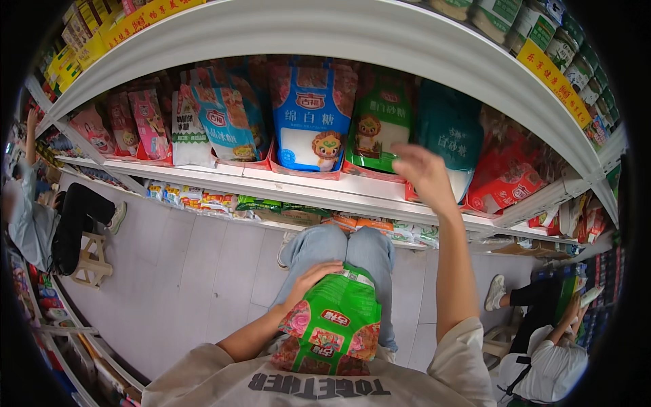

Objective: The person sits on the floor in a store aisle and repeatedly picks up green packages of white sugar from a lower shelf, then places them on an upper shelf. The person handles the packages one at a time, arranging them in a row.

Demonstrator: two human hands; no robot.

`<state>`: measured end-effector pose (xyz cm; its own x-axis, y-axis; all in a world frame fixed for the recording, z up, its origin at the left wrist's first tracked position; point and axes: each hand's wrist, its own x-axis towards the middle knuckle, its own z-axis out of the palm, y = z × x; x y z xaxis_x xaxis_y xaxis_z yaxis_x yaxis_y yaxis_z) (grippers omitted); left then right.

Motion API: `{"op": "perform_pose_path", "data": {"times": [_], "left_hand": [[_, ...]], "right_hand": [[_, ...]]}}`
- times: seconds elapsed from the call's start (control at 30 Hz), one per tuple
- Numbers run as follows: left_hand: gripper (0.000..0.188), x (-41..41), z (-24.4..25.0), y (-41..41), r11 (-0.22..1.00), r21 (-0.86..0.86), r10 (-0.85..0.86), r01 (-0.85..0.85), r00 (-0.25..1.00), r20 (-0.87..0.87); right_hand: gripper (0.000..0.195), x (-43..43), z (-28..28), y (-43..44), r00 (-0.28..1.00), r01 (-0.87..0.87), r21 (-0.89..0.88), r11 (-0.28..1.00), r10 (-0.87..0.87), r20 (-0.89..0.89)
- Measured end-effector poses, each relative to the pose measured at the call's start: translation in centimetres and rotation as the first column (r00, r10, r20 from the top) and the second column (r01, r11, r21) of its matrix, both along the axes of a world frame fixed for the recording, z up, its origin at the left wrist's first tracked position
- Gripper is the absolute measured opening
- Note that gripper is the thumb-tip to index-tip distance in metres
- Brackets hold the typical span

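Note:
Green plastic sugar pouches (351, 310), overlapping, lie on my lap. My left hand (318, 277) rests on the far edge of the upper one; its fingers are partly bent over that edge. My right hand (419, 170), slightly blurred, is raised at the shelf in front of a green sugar pouch (379, 122) and a teal sugar pouch (450, 137). Its fingers are apart and nothing shows in them. Left of the green pouch stands a blue and white sugar pouch (311, 117) in a red tray.
The white metal shelf edge (305, 188) crosses ahead, with more pouches (224, 122) on the left and red pouches (508, 185) on the right. An upper shelf (325, 30) overhangs them. One person (35, 219) sits at far left, another (549, 351) at lower right.

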<state>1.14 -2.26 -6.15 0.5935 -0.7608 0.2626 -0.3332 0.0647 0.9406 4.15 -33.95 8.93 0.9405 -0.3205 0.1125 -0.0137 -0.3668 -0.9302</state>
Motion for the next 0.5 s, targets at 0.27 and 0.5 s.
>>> {"op": "perform_pose_path", "data": {"times": [0.27,0.5], "left_hand": [[0.043,0.1,0.1,0.0,0.999,0.022,0.030,-0.030,0.999,0.014],[0.042,0.2,0.4,-0.1,0.998,0.045,0.048,-0.050,0.998,0.030]], "right_hand": [[0.064,12.4,1.0,-5.9,0.988,0.088,-0.700,0.709,0.027,0.152],[0.102,17.2,2.3,-8.4,0.977,-0.108,-0.825,0.555,-0.093,-0.190]]}}
